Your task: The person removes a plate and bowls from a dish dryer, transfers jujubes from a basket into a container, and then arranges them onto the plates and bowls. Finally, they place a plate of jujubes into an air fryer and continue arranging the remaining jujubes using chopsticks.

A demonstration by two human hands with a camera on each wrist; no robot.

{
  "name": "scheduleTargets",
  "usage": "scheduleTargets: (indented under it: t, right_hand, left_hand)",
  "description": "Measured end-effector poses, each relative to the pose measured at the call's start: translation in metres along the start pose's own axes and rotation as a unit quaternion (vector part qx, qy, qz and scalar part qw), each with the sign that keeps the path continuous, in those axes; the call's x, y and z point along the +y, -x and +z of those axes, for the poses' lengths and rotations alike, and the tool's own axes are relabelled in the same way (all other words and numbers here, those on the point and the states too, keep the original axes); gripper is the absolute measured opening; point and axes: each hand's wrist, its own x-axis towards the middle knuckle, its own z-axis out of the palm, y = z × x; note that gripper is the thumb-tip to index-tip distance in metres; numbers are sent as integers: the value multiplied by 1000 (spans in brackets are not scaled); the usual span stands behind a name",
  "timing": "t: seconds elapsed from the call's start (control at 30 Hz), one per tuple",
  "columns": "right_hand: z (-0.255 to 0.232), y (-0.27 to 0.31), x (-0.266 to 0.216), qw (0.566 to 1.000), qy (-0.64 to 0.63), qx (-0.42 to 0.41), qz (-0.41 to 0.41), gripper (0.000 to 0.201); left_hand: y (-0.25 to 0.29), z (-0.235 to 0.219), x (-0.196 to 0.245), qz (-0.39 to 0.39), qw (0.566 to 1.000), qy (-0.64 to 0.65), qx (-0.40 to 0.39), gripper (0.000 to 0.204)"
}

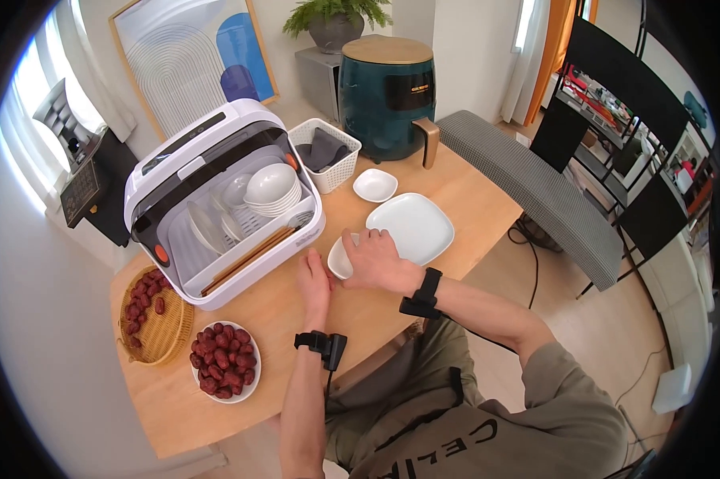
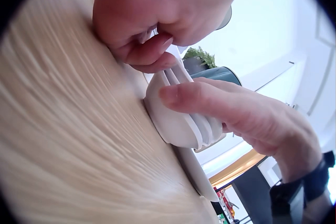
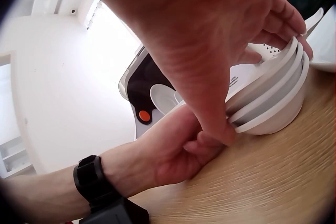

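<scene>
Currently grasping stacked dishes (image 2: 176, 121) with right-hand fingers (image 2: 197, 98), curling left-hand fingers (image 2: 149, 51) alongside, grip unclear; might spill one through uneven pressure or clip the plate (image 1: 416, 227) by sliding sideways.

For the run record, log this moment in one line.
right hand: grips nested white bowls | left hand: beside bowls, contact unclear | white plate: on table

The wooden table (image 1: 168, 419) in front of me carries a white dish cabinet (image 1: 256, 276), a woven tray (image 1: 166, 331) and a round plate (image 1: 247, 390) of red dates (image 1: 224, 358). To their right sit stacked white bowls (image 3: 278, 119), a squarish plate (image 1: 416, 227), a small dish (image 1: 375, 186), a white basket (image 1: 338, 172) and a teal air fryer (image 1: 376, 104)
</scene>
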Motion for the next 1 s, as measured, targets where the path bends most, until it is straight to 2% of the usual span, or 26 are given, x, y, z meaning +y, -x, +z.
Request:
scheduleTargets:
  t: [0.1,0.23,0.37,0.4,0.47,0.5,0.57,0.6,0.67,0.83,1.0]
  right_hand:
    - [1,1,-2,999,8,33,-9,94]
    - [2,2,-5,999,-3,32,-8,95]
    - [-8,3,-7,997,-75,-6,11,98]
    - [-10,3,-7,995,-99,-23,18,99]
    - [-11,1,-7,991,-121,-41,30,99]
    - [-12,0,-7,987,-141,-59,39,100]
    - [-14,-2,-6,986,-146,-68,44,98]
    - [-15,-2,-5,984,-149,-79,51,97]
    - [-20,-2,-3,982,-157,-84,60,95]
    - [-30,-1,5,977,-179,-95,62,91]
    - [-51,4,17,953,-272,-98,90,84]
  left_hand:
    - [1,1,2,15,1000,-13,-9,43]
    - [-1,-3,1,7,1000,-24,-8,43]
    - [0,-3,0,16,1000,-13,2,45]
    - [-6,-3,-12,16,1000,-15,-1,45]
    - [-19,1,-28,189,977,-71,73,48]
    - [-18,-1,-28,190,976,-72,73,48]
    - [-12,-7,-22,107,988,-104,33,50]
    - [-7,-7,-14,107,988,-104,34,50]
    - [2,-4,0,41,996,-72,9,51]
    - [8,-2,10,34,997,-72,2,51]
    - [10,1,8,56,995,-77,14,48]
